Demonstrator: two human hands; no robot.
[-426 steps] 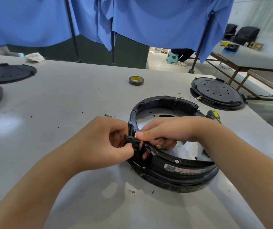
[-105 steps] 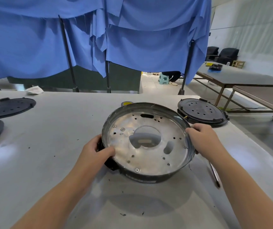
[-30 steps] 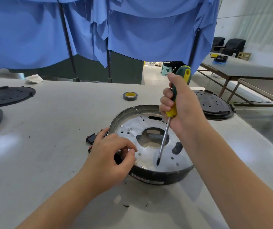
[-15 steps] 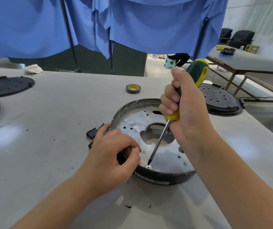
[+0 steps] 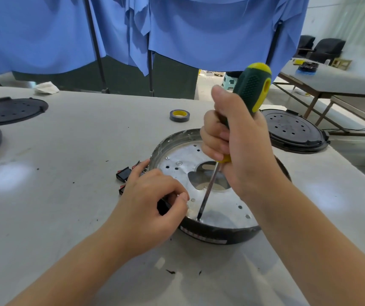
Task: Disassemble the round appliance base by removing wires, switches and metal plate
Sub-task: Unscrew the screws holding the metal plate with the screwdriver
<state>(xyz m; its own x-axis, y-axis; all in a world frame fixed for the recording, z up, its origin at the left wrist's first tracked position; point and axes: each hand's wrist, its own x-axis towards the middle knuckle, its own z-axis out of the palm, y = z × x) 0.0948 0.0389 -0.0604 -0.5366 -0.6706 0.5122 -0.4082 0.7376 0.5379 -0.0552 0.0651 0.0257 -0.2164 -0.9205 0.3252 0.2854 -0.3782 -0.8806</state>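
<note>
Round appliance base (image 5: 210, 238), perforated shiny metal plate (image 5: 221, 206)

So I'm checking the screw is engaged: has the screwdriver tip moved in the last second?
Yes. The tip went from mid-plate to the near rim, by the left hand.

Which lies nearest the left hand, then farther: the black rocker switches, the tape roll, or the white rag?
1. Black rocker switches: just beside the left hand, on its left.
2. Tape roll: mid-table, beyond.
3. White rag: far-left table edge.
</note>
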